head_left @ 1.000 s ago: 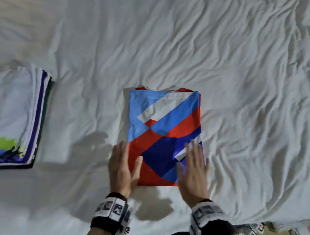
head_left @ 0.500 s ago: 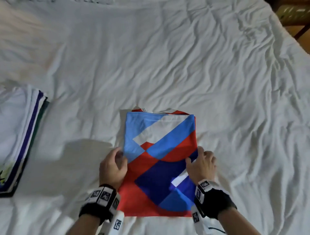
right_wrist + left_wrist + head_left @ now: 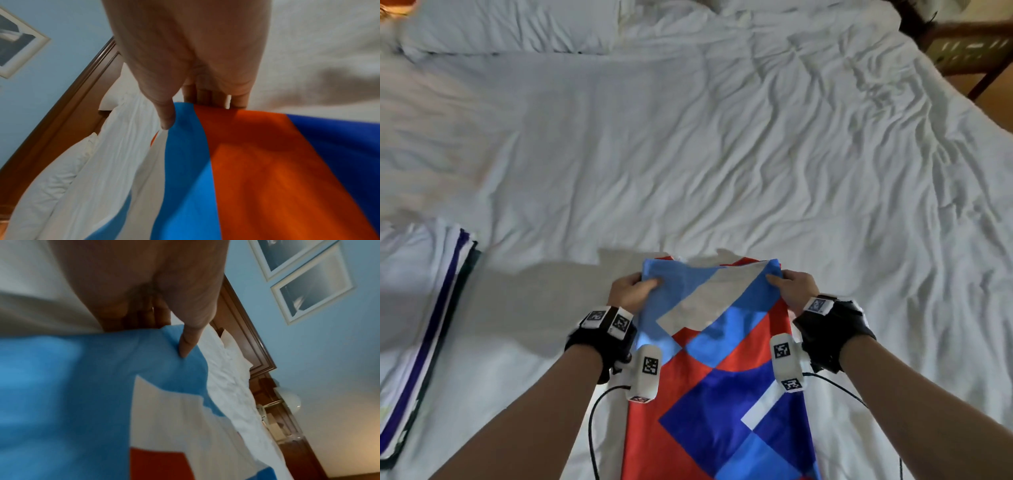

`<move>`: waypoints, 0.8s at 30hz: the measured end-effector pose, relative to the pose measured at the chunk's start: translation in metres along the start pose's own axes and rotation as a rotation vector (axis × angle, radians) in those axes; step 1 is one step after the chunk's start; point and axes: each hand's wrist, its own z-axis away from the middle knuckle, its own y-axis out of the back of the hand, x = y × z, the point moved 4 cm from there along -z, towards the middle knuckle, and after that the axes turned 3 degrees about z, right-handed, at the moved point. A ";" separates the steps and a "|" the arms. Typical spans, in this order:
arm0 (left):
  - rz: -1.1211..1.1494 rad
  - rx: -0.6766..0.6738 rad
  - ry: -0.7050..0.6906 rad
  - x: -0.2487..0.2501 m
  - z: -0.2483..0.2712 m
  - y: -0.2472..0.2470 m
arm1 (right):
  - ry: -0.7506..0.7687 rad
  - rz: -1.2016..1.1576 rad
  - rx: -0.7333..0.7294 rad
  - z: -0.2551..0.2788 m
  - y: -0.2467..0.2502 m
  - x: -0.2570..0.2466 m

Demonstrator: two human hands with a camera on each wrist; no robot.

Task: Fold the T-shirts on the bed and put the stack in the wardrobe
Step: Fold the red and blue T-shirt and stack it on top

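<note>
Both hands have moved from the near half of the folded T-shirt (image 3: 717, 359) up to its far corners since the frame half a second earlier, and that far edge now stands lifted off the bed (image 3: 722, 154) where it lay flat before. Left of the T-shirt, well apart from it at the frame's edge, a stack of folded shirts (image 3: 417, 329) lies on the white sheet, its layered edges showing white, purple and dark green. Just left of the T-shirt, the left hand (image 3: 631, 291) grips the far left corner, thumb pressed on the light-blue panel and the fingers (image 3: 144, 311) curled beneath the cloth, as the left wrist view confirms. The T-shirt itself, patterned in red, light blue, dark blue and white, runs from the held corners down toward the person and out of the bottom of the head view; whether its near part touches the bed cannot be told. At its far right corner the right hand (image 3: 796, 287) holds the cloth the same way, thumb on top and fingers (image 3: 209, 95) tucked under the edge. Both wrists wear black straps with white marker blocks. Beyond the T-shirt, white pillows (image 3: 510, 27) lie at the head of the bed against a wooden headboard (image 3: 68, 100); framed pictures (image 3: 304, 277) hang on the blue wall above it. To the far right of the T-shirt, past the bed's corner, dark wooden furniture (image 3: 969, 51) stands.
</note>
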 end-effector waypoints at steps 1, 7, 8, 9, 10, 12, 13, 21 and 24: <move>-0.001 0.013 -0.021 0.009 0.000 0.003 | 0.035 -0.018 0.008 -0.001 -0.001 -0.010; 0.319 0.075 -0.331 0.147 0.020 0.049 | 0.353 -0.457 -0.003 0.023 0.027 -0.149; 0.398 0.024 -0.415 0.174 0.029 0.058 | 0.401 -0.547 -0.012 0.032 0.036 -0.179; 0.462 -0.029 -0.507 0.200 0.041 0.067 | 0.438 -0.611 -0.022 0.044 0.046 -0.206; 0.495 -0.063 -0.588 0.220 0.054 0.075 | 0.478 -0.665 -0.039 0.054 0.055 -0.228; 0.490 -0.069 -0.703 0.245 0.081 0.093 | 0.551 -0.739 -0.063 0.078 0.068 -0.255; 0.452 -0.064 -0.744 0.247 0.092 0.100 | 0.577 -0.745 -0.064 0.088 0.071 -0.258; 0.011 0.008 -0.667 0.072 0.106 0.109 | 0.479 -0.228 -0.024 0.098 0.025 -0.102; -0.182 0.013 -0.560 -0.034 0.103 0.102 | 0.301 0.188 -0.076 0.099 -0.008 -0.008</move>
